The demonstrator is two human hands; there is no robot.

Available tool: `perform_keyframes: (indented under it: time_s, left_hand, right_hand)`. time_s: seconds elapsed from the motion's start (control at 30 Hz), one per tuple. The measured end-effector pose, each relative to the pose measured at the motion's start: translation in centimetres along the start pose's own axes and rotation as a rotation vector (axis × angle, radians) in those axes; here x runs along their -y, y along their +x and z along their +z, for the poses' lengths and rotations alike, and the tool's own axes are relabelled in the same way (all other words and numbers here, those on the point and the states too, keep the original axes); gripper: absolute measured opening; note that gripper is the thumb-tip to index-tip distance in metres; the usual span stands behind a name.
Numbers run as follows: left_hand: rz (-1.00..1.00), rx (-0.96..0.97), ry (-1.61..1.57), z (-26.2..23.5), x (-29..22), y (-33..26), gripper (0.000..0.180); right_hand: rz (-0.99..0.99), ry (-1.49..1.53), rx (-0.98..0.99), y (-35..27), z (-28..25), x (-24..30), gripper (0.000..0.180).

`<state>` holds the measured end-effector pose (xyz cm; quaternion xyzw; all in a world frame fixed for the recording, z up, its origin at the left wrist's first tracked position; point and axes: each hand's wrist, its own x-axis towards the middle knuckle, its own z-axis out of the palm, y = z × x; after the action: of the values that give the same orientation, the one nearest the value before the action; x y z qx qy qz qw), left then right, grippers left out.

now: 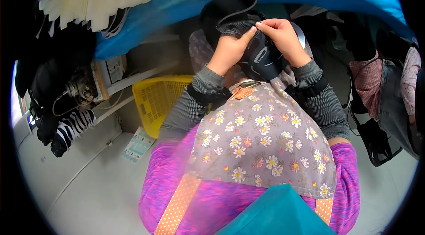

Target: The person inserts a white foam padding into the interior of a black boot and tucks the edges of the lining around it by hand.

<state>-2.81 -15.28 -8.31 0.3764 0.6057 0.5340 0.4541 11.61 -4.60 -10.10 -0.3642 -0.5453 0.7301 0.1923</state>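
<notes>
1. We take the yellow basket (152, 102) as our landmark: the black piece (261, 44), with its mesh (237, 27) and curved grey edging (242, 12), is beyond it and to its right, in front of our body
2. Our left hand (232, 49), to the right of the basket and farther off, has its thumb pressed on the mesh; its fingers go out of sight under the material, so we cannot tell how they lie there
3. Our right hand (285, 40), farther to the basket's right, has thumb and forefinger together on the same edge; we judge both hands clamped on the black piece, their tips almost meeting
4. To handle this edge well, we would pinch with the tips alone, close on either side of one spot, letting the left hand bear the material while the right does the finer work
5. We would pull gently and evenly, since mesh likely stretches or puckers when one side is tugged harder
6. The emblem patch (261, 55), right of the basket, looks stiffer; left to hang freely, it should twist the edge less
7. Resting our forearms beside the floral apron (265, 137), to the basket's right and nearer us, would probably steady the fingertips
</notes>
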Motion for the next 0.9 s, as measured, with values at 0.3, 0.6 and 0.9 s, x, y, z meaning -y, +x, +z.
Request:
perform_keyframes:
  time_s: [0.3, 0.6, 0.9]
  left_hand:
    - [0.047, -0.044, -0.058, -0.3, -0.5, -1.0, 0.028]
    - [-0.111, -0.013, -0.175, -0.4, 0.3, -0.4, 0.028]
    - [0.029, -0.074, -0.165, -0.4, 0.8, -1.4, 0.023]
  right_hand:
    - [-0.224, -0.104, -0.032, -1.2, 1.0, 1.0, 0.020]
    - [-0.152, -0.061, -0.042, -0.6, 1.0, 0.0, 0.022]
    - [-0.284, -0.203, -0.067, -1.1, 1.8, 0.6, 0.020]
